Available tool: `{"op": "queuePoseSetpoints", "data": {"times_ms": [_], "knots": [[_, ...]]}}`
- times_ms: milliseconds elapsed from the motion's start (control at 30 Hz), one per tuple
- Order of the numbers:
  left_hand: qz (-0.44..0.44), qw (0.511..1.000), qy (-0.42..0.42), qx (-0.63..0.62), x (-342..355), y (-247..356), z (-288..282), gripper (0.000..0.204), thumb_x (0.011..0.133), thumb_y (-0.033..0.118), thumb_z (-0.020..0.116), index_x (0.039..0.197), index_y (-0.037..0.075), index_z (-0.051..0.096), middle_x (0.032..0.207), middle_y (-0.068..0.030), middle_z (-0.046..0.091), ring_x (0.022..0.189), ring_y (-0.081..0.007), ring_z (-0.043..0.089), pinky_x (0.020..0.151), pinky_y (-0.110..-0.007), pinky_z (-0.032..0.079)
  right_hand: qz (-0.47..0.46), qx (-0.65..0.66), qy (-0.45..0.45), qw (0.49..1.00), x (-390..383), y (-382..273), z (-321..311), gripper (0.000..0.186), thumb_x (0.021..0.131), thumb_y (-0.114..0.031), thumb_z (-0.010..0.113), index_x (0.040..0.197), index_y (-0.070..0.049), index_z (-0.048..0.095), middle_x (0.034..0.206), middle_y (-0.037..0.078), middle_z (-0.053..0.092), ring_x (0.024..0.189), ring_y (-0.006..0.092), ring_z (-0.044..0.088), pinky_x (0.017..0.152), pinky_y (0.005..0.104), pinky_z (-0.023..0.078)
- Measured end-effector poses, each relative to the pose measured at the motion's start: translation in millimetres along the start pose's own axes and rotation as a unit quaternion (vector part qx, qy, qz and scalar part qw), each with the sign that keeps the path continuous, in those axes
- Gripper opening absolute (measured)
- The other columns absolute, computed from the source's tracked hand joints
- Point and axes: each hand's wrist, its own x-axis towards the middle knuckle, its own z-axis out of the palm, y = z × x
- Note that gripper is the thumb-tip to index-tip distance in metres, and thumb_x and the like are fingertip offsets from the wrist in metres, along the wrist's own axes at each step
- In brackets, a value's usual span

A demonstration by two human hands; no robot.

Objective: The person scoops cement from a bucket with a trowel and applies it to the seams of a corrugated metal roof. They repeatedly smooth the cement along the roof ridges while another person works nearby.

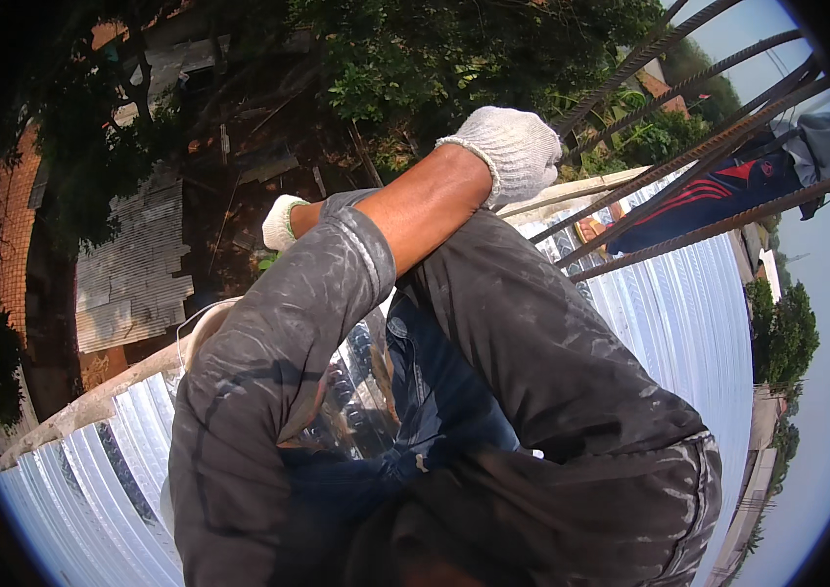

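Note:
My forearms cross in front of me, both in dark grey sleeves with pale smudges. My left hand, in a white knit glove, lies over to the right, beside several ribbed steel bars. Its back faces up and the fingers bend down out of sight, so whether it grips a bar is hidden. My right hand pokes out on the left from beneath the left forearm. Only part of its white glove shows, with the fingers hidden. Below the crossed arms are dark blue jeans.
Shiny ribbed metal sheets run along both sides of me. A pale bucket with a wire handle stands by the edge at left. Beyond the edge lie trees and lower roofs. At right, behind the bars, is another person's dark trouser leg.

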Motion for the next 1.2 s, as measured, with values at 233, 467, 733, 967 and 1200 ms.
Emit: {"op": "queuePoseSetpoints", "data": {"times_ms": [233, 467, 733, 967, 1200], "knots": [[-0.065, 0.942, 0.156, -0.292, -6, 106, -25, 0.033, 0.101, 0.035, 0.063, 0.095, 0.005, 0.077, 0.09, -0.0183, 0.077, 0.087, -0.0381, 0.077, 0.083, -0.05, 0.06, -0.007, 0.008, 0.009, 1.0, -1, 1, 41, 0.033, 0.081, -0.022, 0.074, 0.11, -0.012, 0.086, 0.109, 0.015, 0.083, 0.101, 0.0357, 0.08, 0.08, 0.0493, 0.064], [0.31, 0.92, 0.187, -0.152, -95, 285, -68, 0.023, 0.091, 0.024, 0.072, 0.099, 0.004, 0.081, 0.087, -0.0121, 0.077, 0.085, -0.0312, 0.071, 0.084, -0.055, 0.046, -0.024, 0.025, 0.085, 0.996, 21, 12, 21, 0.03, 0.084, -0.027, 0.071, 0.104, -0.008, 0.083, 0.098, 0.017, 0.081, 0.096, 0.038, 0.08, 0.079, 0.0501, 0.063], [0.09, 0.955, 0.271, 0.082, 3, 108, -24, 0.021, 0.092, 0.022, 0.071, 0.107, 0.011, 0.081, 0.091, -0.0109, 0.076, 0.09, -0.031, 0.074, 0.088, -0.059, 0.046, -0.143, 0.056, 0.085, 0.984, 12, -34, 18, 0.035, 0.086, -0.033, 0.073, 0.107, -0.006, 0.08, 0.097, 0.021, 0.079, 0.096, 0.0432, 0.078, 0.079, 0.0536, 0.061], [0.07, 0.895, 0.269, 0.349, -76, -122, -67, 0.015, 0.093, 0.026, 0.072, 0.092, 0.012, 0.078, 0.084, -0.009, 0.076, 0.082, -0.0306, 0.076, 0.073, -0.048, 0.057, -0.065, 0.113, 0.028, 0.991, -11, -10, 40, 0.037, 0.086, -0.032, 0.072, 0.111, -0.006, 0.082, 0.104, 0.021, 0.08, 0.099, 0.0411, 0.078, 0.082, 0.0515, 0.061], [-0.54, 0.797, -0.173, 0.209, -377, -290, -119, 0.042, 0.09, 0.047, 0.075, 0.105, 0.009, 0.081, 0.109, -0.0218, 0.079, 0.101, -0.0333, 0.078, 0.088, -0.05, 0.061, 0.011, 0.091, -0.014, 0.996, -46, 35, 68, 0.035, 0.086, -0.032, 0.071, 0.105, -0.004, 0.081, 0.099, 0.021, 0.079, 0.097, 0.0413, 0.078, 0.082, 0.0518, 0.061]]}}
